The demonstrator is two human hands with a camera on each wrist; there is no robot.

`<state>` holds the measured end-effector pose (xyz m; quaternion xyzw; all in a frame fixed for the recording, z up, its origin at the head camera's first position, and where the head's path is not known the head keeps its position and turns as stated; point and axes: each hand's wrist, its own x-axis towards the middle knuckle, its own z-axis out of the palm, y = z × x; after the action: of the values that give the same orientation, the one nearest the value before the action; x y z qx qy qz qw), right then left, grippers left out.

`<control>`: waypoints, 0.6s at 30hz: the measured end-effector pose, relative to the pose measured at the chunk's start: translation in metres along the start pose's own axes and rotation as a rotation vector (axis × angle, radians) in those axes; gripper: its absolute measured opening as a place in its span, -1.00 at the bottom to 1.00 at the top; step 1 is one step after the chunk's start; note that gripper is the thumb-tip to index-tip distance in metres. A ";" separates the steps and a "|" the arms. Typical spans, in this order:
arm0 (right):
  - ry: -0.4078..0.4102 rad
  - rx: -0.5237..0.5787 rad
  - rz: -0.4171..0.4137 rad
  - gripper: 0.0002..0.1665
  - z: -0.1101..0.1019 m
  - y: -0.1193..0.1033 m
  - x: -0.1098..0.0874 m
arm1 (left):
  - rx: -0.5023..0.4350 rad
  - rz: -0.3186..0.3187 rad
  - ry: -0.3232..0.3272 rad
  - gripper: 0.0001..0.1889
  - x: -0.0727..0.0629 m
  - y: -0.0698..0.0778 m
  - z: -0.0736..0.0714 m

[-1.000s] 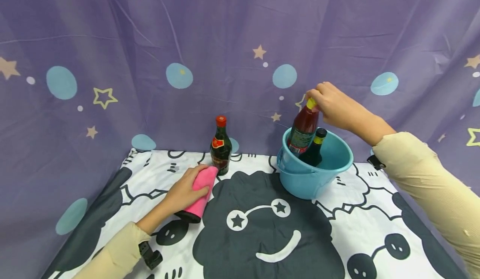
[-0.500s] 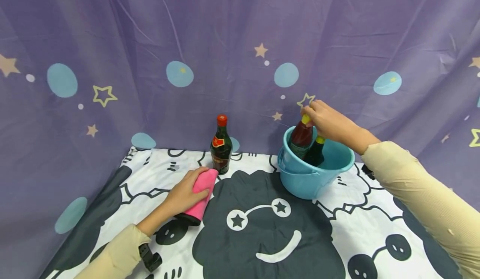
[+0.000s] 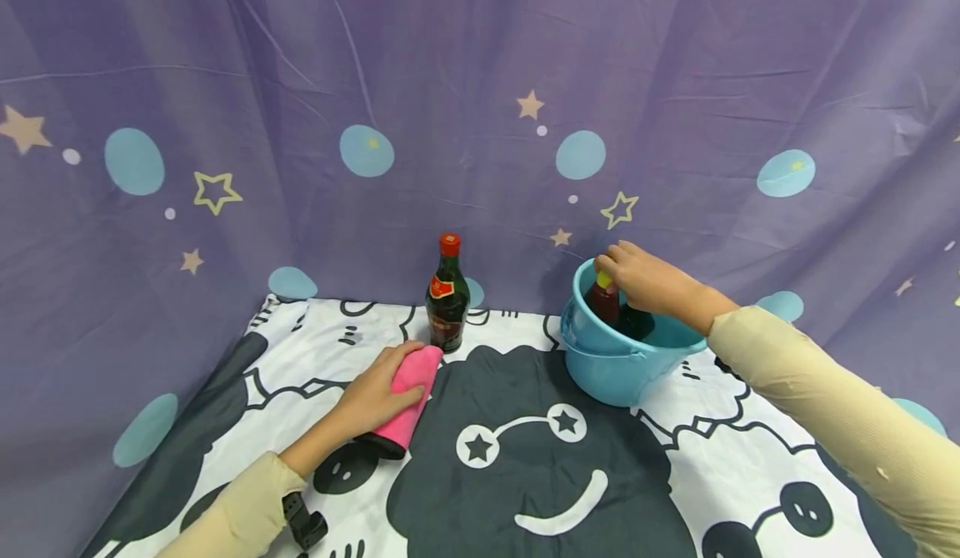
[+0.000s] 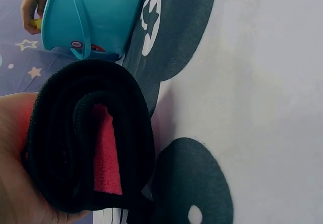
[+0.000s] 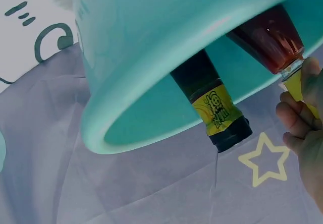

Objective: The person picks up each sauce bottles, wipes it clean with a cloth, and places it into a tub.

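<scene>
In the head view my right hand (image 3: 652, 281) pinches the yellow cap of a red sauce bottle (image 3: 602, 301), which stands mostly down inside a blue bucket (image 3: 606, 368). Beside it in the bucket leans a dark bottle (image 5: 199, 80) with a black cap and yellow neck label, clearest in the right wrist view. My left hand (image 3: 378, 396) grips a rolled pink towel (image 3: 408, 400) with black edging, lying on the cloth. The left wrist view shows the towel's rolled end (image 4: 91, 138) close up. Just behind the towel a green bottle (image 3: 447, 304) with a red cap stands upright.
A black, white and grey cartoon-print cloth (image 3: 525, 458) covers the table. Behind it hangs a purple curtain (image 3: 465, 83) with stars and blue ovals. The bucket's handle (image 4: 81, 19) hangs down against its side.
My right hand has lowered the red sauce bottle deeper into the bucket, moving down and slightly left. My left hand stays on the towel, almost unmoved.
</scene>
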<state>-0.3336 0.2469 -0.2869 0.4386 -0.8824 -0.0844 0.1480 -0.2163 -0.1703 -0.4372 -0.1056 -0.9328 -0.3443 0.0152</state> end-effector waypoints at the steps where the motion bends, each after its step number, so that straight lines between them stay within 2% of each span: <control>1: -0.003 -0.007 -0.005 -0.55 0.001 0.000 0.000 | 0.002 -0.002 0.000 -0.27 0.000 -0.001 0.001; 10: 0.010 -0.058 -0.021 -0.70 0.006 0.004 -0.001 | -0.004 0.017 -0.006 -0.27 0.003 -0.002 0.002; 18: 0.003 -0.160 -0.058 -0.68 0.007 0.007 0.001 | -0.001 0.028 0.005 -0.27 0.002 -0.003 0.003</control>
<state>-0.3411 0.2504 -0.2911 0.4506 -0.8596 -0.1584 0.1815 -0.2192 -0.1701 -0.4416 -0.1179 -0.9309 -0.3449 0.0224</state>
